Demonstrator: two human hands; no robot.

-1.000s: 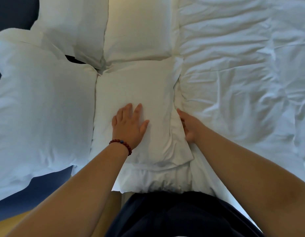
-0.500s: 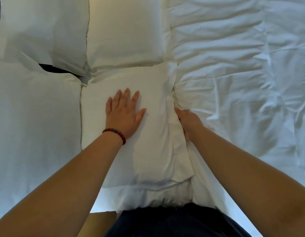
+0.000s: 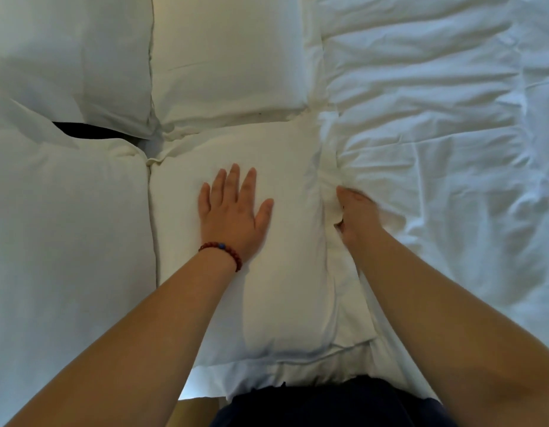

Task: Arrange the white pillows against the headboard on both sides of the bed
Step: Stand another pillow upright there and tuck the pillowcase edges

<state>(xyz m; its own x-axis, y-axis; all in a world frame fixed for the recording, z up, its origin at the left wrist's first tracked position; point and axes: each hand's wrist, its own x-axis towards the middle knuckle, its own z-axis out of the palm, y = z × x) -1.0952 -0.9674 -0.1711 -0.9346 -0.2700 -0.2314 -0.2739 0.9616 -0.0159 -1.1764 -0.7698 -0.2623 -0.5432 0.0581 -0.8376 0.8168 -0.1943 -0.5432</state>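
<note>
Your left grip lies flat with fingers spread, pressing on the near pillow; a red bead bracelet circles its wrist. Your right grip sits at that pillow's right edge, against the rumpled duvet. It is blurred, so I cannot tell whether it pinches fabric. The far pillow touches the near one's top edge.

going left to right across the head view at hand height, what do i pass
left pillow → left hand, flat on the middle pillow → right hand at that pillow's right edge → wrinkled duvet
</note>
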